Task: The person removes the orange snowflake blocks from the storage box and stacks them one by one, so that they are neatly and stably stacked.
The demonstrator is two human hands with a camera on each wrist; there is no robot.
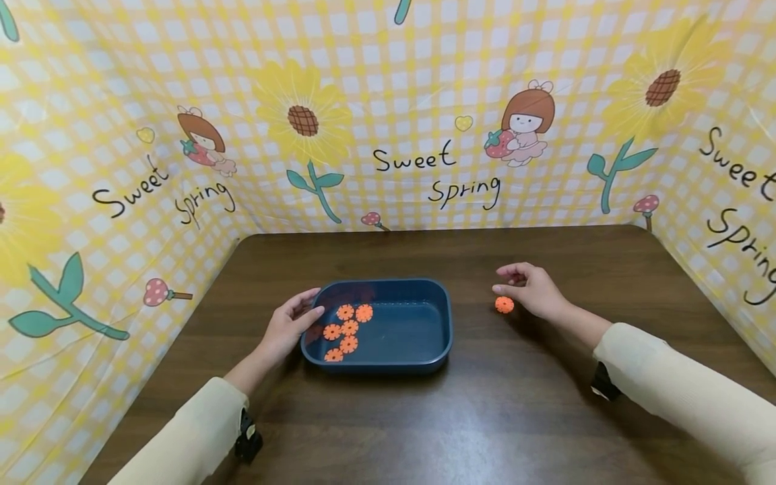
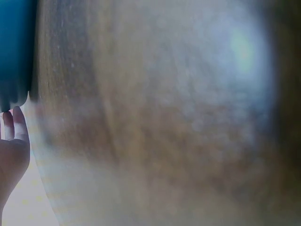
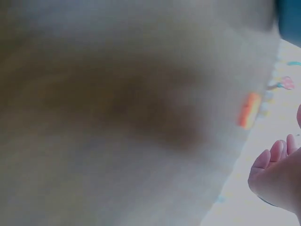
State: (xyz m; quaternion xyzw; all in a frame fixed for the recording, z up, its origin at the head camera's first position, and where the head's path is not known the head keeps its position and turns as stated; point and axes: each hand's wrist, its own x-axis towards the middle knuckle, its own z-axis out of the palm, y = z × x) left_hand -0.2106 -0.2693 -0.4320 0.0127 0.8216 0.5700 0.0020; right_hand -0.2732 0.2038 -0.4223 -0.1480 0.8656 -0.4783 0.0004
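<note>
A dark blue rectangular tray (image 1: 406,337) stands on the table, with several orange notched, flower-like discs (image 1: 349,327) lying in its left part. My left hand (image 1: 287,325) holds the tray's left edge, the thumb over the rim and the fingers along the outside. In the left wrist view, part of the left hand (image 2: 13,150) shows below the tray's blue wall (image 2: 16,47). To the right of the tray, a single orange disc (image 1: 504,305) lies just below the fingertips of my right hand (image 1: 533,289). That right hand has loosely bent fingers, thumb apart, and holds nothing.
The brown wooden table (image 1: 485,417) has a rounded far edge. Yellow checked cloth (image 1: 400,87) with flowers and lettering hangs behind it and along both sides. Black bands (image 1: 247,436) are on both wrists, over cream sleeves. Most of both wrist views is blurred.
</note>
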